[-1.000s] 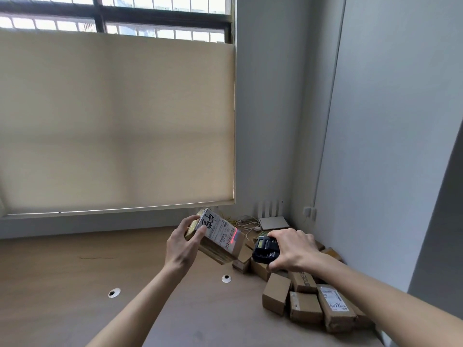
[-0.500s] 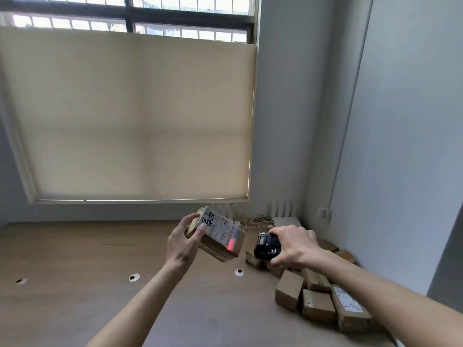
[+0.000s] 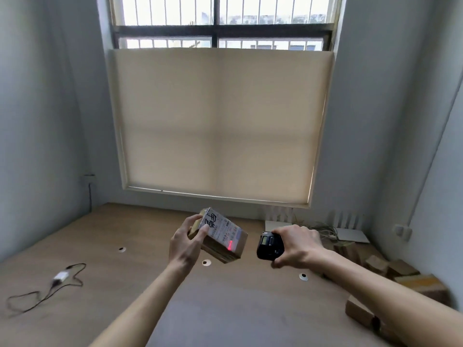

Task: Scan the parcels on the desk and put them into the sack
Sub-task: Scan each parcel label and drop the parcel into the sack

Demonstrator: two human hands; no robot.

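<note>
The view has swung left; left hand [image 3: 186, 242] still grips the parcel [image 3: 220, 235], right hand [image 3: 297, 246] the scanner [image 3: 269, 246], red beam on label: scan underway.

I'm in a plain office room. Beyond my fingers [image 3: 200, 231] a blind-covered window [image 3: 220, 121] rises over a wooden desk [image 3: 140, 226]; small cardboard parcels [image 3: 400, 269] and routers [image 3: 350, 234] sit to their right.

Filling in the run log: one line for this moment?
left hand: holds parcel | right hand: grips scanner | red beam on label | sack: not visible
</note>
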